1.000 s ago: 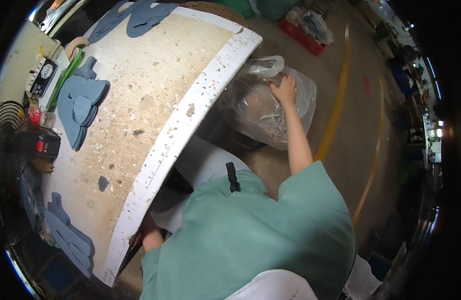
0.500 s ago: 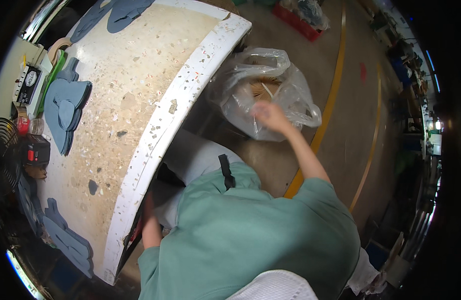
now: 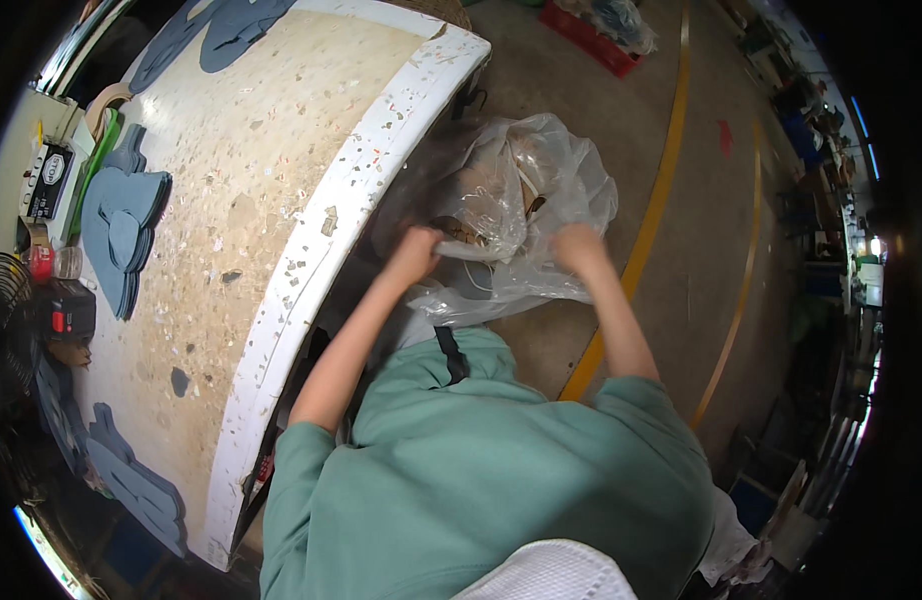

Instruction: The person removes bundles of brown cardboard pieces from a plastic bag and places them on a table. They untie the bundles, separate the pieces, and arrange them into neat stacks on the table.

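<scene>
- Left hand (image 3: 417, 256): fingers curled in tight, gripping the near left edge of a clear plastic bag (image 3: 511, 285); a gathered fold of film runs from the knuckles toward the middle.
- Right hand (image 3: 581, 247): blurred, fingers bent into a loose fist on the bag's right side, film pinched there; exact fingertip placing cannot be told.
- Bag: between and beyond both hands, just past the person's lap, right of the worktop (image 3: 281, 165); brownish contents show through the film, their kind unclear.
- Against half a second ago: left hand then hidden below the worktop's edge, now up at the bag; right hand has shifted rightward from the bag's near middle; film now spreads closer to the lap.
- Worktop: pale, speckled with scraps, white band along its near edge; grey flat pieces (image 3: 118, 235) stacked on its left part.
- Farther out: yellow line (image 3: 653, 220) on the floor, red crate (image 3: 588, 36) beyond the bag.
</scene>
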`<act>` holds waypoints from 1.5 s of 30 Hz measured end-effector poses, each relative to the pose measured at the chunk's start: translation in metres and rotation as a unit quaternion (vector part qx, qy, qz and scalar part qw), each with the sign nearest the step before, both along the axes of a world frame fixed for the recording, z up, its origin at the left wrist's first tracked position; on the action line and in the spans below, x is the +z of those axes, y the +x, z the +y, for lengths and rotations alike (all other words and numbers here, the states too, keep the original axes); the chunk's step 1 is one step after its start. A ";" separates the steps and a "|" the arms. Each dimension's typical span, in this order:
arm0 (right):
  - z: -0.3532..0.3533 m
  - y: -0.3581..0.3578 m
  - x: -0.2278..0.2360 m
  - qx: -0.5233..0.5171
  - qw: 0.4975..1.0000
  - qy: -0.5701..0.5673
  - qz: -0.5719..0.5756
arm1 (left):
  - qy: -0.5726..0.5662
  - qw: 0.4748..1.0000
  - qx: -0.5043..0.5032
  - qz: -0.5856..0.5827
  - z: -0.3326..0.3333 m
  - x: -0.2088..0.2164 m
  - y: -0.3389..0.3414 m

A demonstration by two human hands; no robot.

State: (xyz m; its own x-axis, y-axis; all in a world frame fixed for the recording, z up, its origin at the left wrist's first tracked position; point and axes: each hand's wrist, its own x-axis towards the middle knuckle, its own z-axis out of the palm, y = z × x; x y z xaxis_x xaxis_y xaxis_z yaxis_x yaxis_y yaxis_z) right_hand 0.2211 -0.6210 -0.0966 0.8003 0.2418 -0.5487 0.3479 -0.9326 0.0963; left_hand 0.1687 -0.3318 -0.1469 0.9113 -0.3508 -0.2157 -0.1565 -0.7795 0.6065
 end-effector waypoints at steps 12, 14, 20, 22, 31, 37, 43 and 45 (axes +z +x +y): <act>0.074 0.029 -0.039 -0.106 0.924 0.315 -0.190 | -0.516 0.821 0.230 0.085 0.010 0.071 0.013; 0.095 0.040 -0.054 -0.167 0.912 0.308 -0.212 | -0.504 0.826 0.239 0.084 0.011 0.072 0.011; 0.091 0.047 -0.076 -0.140 0.882 0.361 -0.267 | -0.522 0.823 0.212 0.066 0.010 0.070 0.008; 0.077 0.042 -0.069 -0.113 0.847 0.430 -0.290 | -0.523 0.823 0.213 0.067 0.010 0.070 0.008; -0.019 0.011 0.021 -0.356 0.523 0.774 -0.009 | -0.522 0.822 0.223 0.056 0.009 0.067 0.004; -0.064 0.017 0.040 -0.287 0.408 0.867 0.021 | -0.591 0.786 0.163 0.078 0.008 0.095 0.005; -0.054 0.010 0.064 -0.230 0.407 0.883 -0.043 | -0.534 0.827 0.151 0.088 0.018 0.145 0.004; -0.048 0.008 0.087 -0.205 0.373 0.904 -0.035 | -0.595 0.784 0.170 0.042 0.023 0.155 0.008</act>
State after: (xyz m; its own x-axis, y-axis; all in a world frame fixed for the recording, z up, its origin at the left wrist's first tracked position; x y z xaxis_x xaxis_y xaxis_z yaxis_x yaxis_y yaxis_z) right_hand 0.2289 -0.6688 -0.0099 0.9705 0.0145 0.2409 0.1965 0.5317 -0.8238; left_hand 0.1770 -0.3086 0.0086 0.9959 -0.0893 0.0161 0.0170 0.3586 0.9333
